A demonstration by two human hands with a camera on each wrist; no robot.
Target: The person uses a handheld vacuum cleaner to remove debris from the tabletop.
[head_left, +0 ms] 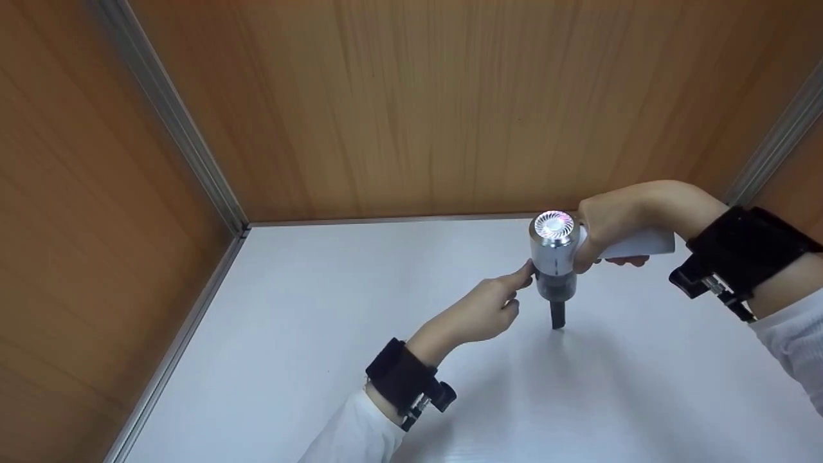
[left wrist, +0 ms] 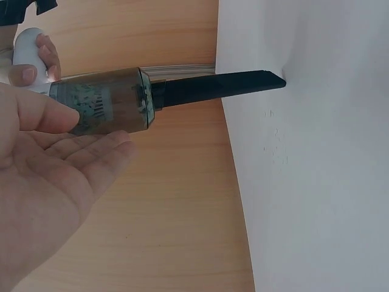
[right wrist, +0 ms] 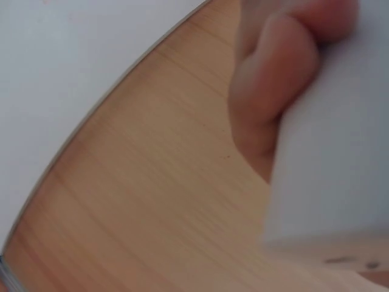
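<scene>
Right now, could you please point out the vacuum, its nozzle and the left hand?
vacuum (head_left: 553, 254), head view, silver body.
nozzle (left wrist: 219, 87), left wrist view, mid-length of the black tube.
left hand (head_left: 479, 312), head view, back of the hand.

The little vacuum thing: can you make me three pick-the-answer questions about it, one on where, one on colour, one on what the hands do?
1. Where does the nozzle tip touch?
A. the white table
B. the wooden wall
C. nothing

2. What colour is the nozzle?
A. white
B. black
C. red

3. What is the right hand doing?
A. lying flat
B. pointing
C. gripping the white handle

Answers: A, the tip meets the table in the left wrist view; B, it is dark black; C, fingers curl round the handle while the left hand touches the vacuum body.
</scene>
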